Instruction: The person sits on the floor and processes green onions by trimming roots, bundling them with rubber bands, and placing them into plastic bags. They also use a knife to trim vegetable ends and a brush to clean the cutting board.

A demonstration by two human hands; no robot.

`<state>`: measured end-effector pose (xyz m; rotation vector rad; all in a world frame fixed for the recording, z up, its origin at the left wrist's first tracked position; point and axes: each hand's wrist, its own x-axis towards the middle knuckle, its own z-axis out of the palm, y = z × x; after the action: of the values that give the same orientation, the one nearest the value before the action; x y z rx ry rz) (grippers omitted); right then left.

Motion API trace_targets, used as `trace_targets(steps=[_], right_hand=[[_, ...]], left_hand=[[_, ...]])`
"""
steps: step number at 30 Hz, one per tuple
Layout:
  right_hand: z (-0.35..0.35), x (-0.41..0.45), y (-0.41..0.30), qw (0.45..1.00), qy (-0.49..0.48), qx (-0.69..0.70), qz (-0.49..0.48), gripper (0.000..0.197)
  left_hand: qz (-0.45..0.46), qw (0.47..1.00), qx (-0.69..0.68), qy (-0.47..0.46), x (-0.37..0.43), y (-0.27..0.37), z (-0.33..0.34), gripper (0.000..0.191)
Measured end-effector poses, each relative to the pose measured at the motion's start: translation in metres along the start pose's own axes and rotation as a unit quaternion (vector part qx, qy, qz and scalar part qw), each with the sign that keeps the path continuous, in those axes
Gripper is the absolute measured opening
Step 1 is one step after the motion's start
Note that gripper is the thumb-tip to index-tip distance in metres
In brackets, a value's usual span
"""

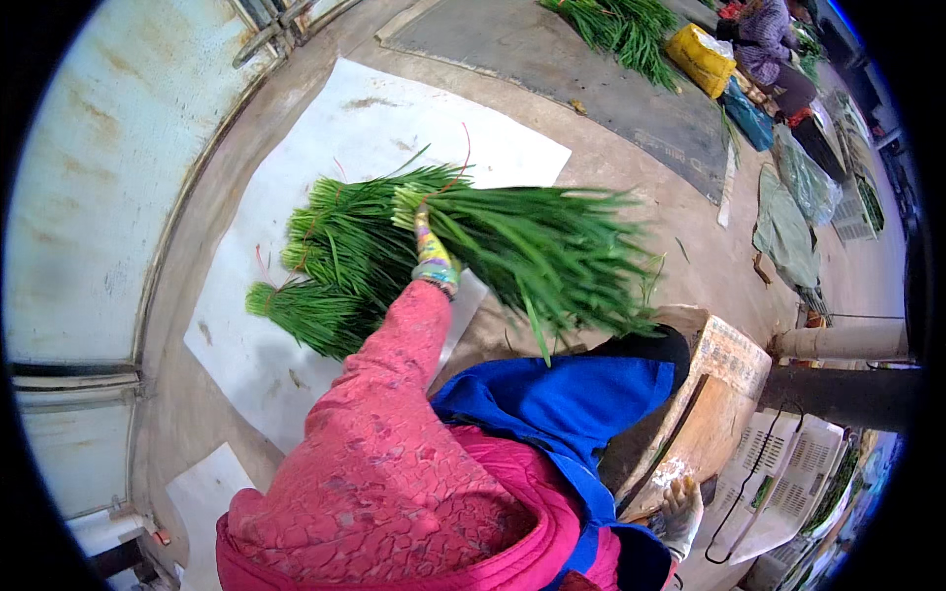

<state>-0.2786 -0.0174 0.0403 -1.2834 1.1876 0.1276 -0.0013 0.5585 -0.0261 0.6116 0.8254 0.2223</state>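
My left hand, in a patterned glove, grips the pale stem end of a long bunch of green leafy stalks, likely garlic chives. A red tie runs around this bunch near my fingers. Several more tied bunches lie beside it on a white sheet, stem ends to the left. One of them, a smaller-looking bunch, is nearest me on the sheet. At lower right, my right hand wears a pale glove, its fingers apart beside a worn box, with nothing seen in it.
A metal door stands at left. Beyond the sheet lies a grey mat with loose greens. Another person sits at upper right near a yellow sack and plastic bags. White crates stand at lower right.
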Motion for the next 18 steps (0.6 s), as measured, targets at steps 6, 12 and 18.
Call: trace_targets(steps=[6,12,18], right_hand=[[0.007,0.002,0.008,1.0,-0.002,0.006,0.001,0.043],[0.029,-0.004,-0.025,0.998,-0.011,0.063,-0.007,0.037],[-0.017,-0.023,-0.033,0.987,0.083,0.047,-0.125,0.036]], left_hand=[[0.158,0.981,0.085,0.079,0.037,0.093,-0.125,0.083],[0.185,0.895,0.353,0.201,0.106,0.206,-0.254,0.066],[0.272,0.819,0.504,0.033,0.19,0.182,-0.138,0.053]])
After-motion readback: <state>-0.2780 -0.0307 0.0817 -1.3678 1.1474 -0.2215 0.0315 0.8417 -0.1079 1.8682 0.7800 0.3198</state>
